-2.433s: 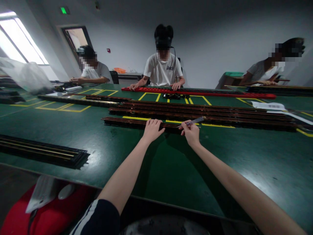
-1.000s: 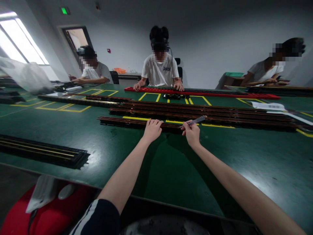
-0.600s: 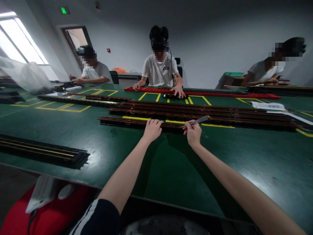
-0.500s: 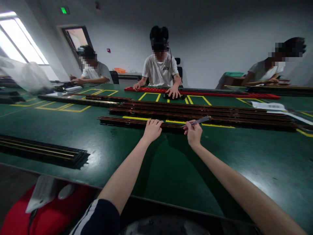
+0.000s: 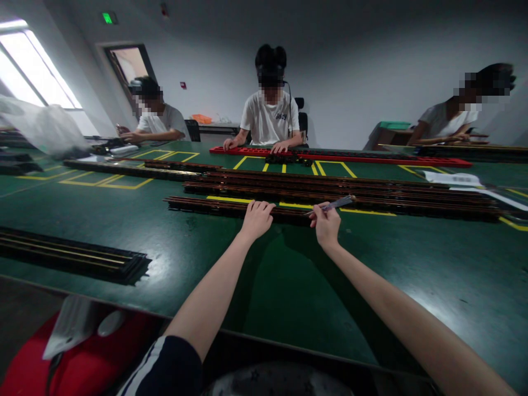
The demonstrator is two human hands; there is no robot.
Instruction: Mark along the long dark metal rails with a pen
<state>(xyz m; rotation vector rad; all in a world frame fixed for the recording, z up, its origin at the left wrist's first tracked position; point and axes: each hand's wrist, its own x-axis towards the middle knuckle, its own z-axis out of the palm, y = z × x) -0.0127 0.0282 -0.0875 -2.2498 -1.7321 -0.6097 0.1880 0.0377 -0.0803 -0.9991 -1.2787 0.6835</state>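
My left hand (image 5: 256, 219) rests with its fingers curled over the near edge of a long dark brown strip (image 5: 206, 204) lying across the green table (image 5: 289, 286). To its right, my right hand (image 5: 326, 223) pinches a thin, pen-like tool with a clear handle (image 5: 335, 204), whose tip points left and down at the same strip. More such long strips (image 5: 371, 192) lie in rows just behind.
A stack of dark strips (image 5: 74, 256) lies at the near left. A long red rail (image 5: 371, 158) lies before a person in a white shirt (image 5: 270, 118) opposite. Two more people sit at the far left (image 5: 159, 118) and far right (image 5: 449, 118). A red bag (image 5: 82, 363) sits below the table edge.
My hands have barely moved; the right hand shifted slightly right along the strip. The person opposite moved one hand over small dark parts on the table and drew it back.
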